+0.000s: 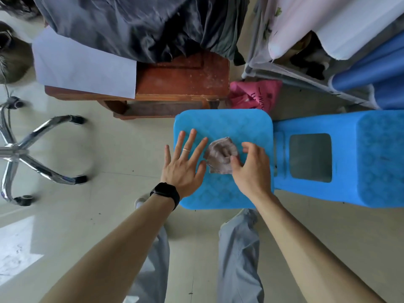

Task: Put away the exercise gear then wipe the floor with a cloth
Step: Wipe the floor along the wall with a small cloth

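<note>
A small crumpled grey-brown cloth (221, 155) lies on the seat of a blue plastic stool (223, 123). My right hand (251, 169) curls over the cloth's right edge, thumb and fingertips touching it. My left hand (184, 162) hovers flat with fingers spread at the stool's left edge, just left of the cloth, holding nothing; it wears a ring and a black wrist band. Rolled blue mats (369, 73) stand at the far right beside a rack.
A second blue stool (371, 158) lies on its side to the right. A wooden table (181, 79) draped with dark fabric stands behind. A chrome chair base (26, 147) is at the left, a pink bag (253, 95) behind the stool. Pale tiled floor all around.
</note>
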